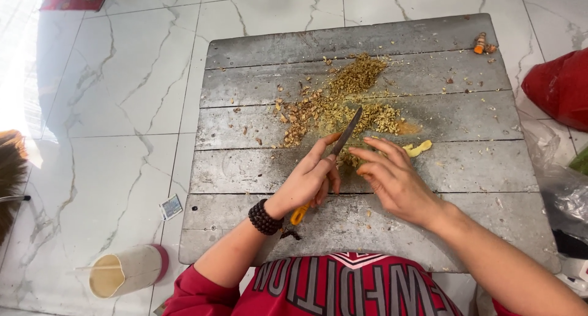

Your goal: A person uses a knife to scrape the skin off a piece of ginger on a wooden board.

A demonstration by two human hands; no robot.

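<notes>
Red shirt fabric (349, 288) fills the bottom edge of the frame, and from it both forearms reach up over a grey, weathered plank table (257, 169). Left hand (309, 180), a dark bead bracelet (264, 217) at its wrist, is curled shut around a yellow-handled knife (339, 145); the thumb lies along the narrow dark blade, which slants up and to the right, its tip over the chopped heap. Right hand (395, 178) sits palm-down just right of centre, fingers loosely spread and bent, the tips pressing on a small yellowish clump that lies between the two hands, right beside the blade. Whether those fingers pinch the clump or only pin it, I cannot tell. A pale yellow peeled root piece (419, 148) pokes out just past the right fingertips. Above the hands a dry, crumbly tan-and-yellow pile of chopped bits (337, 101) spreads across the centre planks. An orange root stub (480, 43) lies alone at the table's upper right. Below left, on the white marbled floor (110, 77), a beige cylinder (125, 270) lies on its side.
</notes>
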